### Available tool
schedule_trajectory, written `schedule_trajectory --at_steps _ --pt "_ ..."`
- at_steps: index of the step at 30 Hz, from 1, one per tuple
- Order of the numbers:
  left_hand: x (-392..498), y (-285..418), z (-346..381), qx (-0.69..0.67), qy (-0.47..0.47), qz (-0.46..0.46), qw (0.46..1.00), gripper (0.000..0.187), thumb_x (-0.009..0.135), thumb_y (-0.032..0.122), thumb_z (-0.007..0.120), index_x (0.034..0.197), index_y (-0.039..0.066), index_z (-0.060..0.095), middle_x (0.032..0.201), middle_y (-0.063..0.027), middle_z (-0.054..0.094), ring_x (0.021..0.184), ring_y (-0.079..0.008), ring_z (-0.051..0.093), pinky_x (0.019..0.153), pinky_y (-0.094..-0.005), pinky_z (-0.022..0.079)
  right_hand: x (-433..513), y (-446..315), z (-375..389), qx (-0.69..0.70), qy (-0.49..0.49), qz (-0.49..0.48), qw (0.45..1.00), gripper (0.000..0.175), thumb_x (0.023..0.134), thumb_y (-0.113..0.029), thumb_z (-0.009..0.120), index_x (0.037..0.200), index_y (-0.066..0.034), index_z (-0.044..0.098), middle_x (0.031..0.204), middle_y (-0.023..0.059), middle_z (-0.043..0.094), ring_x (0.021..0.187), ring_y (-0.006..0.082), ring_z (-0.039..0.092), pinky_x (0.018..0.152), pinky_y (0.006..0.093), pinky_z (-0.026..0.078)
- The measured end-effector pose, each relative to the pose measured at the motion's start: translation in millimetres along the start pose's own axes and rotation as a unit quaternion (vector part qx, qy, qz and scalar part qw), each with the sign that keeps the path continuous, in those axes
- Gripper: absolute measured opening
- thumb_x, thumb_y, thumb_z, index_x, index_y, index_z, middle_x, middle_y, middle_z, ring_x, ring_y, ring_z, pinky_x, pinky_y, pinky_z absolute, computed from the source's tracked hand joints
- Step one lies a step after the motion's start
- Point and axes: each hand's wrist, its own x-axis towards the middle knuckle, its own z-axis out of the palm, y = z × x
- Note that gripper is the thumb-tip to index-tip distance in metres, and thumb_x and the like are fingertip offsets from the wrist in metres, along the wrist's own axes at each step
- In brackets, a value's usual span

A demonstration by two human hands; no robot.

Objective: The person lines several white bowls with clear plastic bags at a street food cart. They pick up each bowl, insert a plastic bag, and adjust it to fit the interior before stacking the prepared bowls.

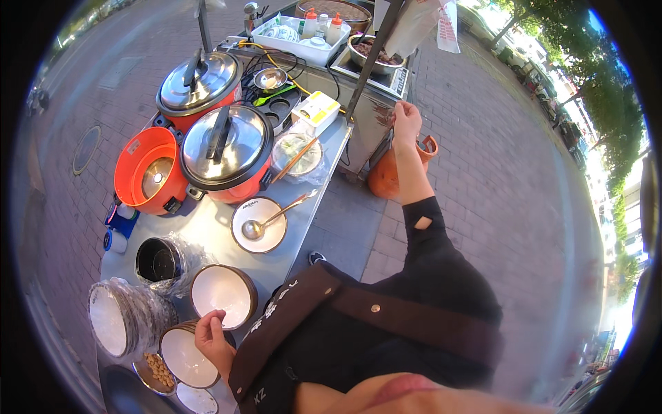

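My left hand (212,339) is at the near rim of a white bowl (223,296) with a dark outside. Its fingers are curled to the thumb, and I see nothing between them. Just below it is another stack of white bowls (187,357). My right arm reaches forward past the cart's corner. The right hand (407,123) has its fingers drawn together, with nothing visible in them, and appears above an orange gas cylinder (385,176). Further along the metal table (217,243), a ladle (254,229) rests in a white bowl (266,235).
Two lidded orange-red cookers (227,150) stand beside an open orange pot (135,173). Chopsticks (295,159) lie across a plastic-wrapped bowl (305,147). Plastic-wrapped bowls (111,321) and a dish of peanuts (159,368) are near. A metal pole (372,64) rises by the stove's meat bowl (380,64).
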Motion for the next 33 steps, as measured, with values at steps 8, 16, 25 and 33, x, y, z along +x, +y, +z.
schedule_trajectory --at_steps 8,16,25,33 --pt "21 -11 138 -0.117 0.01 -0.092 0.989 0.016 0.097 0.007 0.058 0.108 -0.003 0.062 0.099 -0.0112 0.066 0.09 -0.0205 0.065 0.087 -0.0341 0.055 254 17 13 -0.07 -0.131 -0.128 0.981 0.049 0.092 -0.018 0.067 0.136 -0.0085 0.045 0.108 0.0083 0.064 0.074 0.0155 0.061 0.063 0.032 0.05" --pt "-11 -33 175 -0.135 0.082 -0.079 0.984 0.018 0.095 0.009 0.06 0.108 -0.003 0.065 0.101 -0.0113 0.068 0.094 -0.0191 0.065 0.09 -0.0332 0.052 323 20 6 -0.104 -0.163 -0.129 0.973 0.022 0.089 -0.017 0.073 0.097 0.004 0.071 0.088 0.008 0.072 0.073 0.013 0.068 0.069 0.025 0.057" --pt "-10 -28 188 -0.097 0.101 -0.144 0.98 0.017 0.096 0.008 0.058 0.107 -0.003 0.065 0.101 -0.0105 0.068 0.094 -0.0174 0.065 0.09 -0.032 0.053 272 -32 -19 -0.254 -0.29 -0.239 0.891 0.031 0.088 -0.026 0.075 0.098 0.0028 0.074 0.083 0.0056 0.071 0.076 0.0122 0.066 0.073 0.0237 0.054" --pt "9 -31 182 -0.089 0.039 -0.125 0.987 0.019 0.096 0.009 0.058 0.109 -0.003 0.065 0.103 -0.0095 0.068 0.097 -0.0167 0.065 0.092 -0.0317 0.052 164 -51 -11 -0.388 -0.177 -0.469 0.773 0.023 0.09 -0.033 0.073 0.085 -0.0109 0.077 0.069 -0.0064 0.066 0.056 0.0031 0.051 0.047 0.0184 0.036"
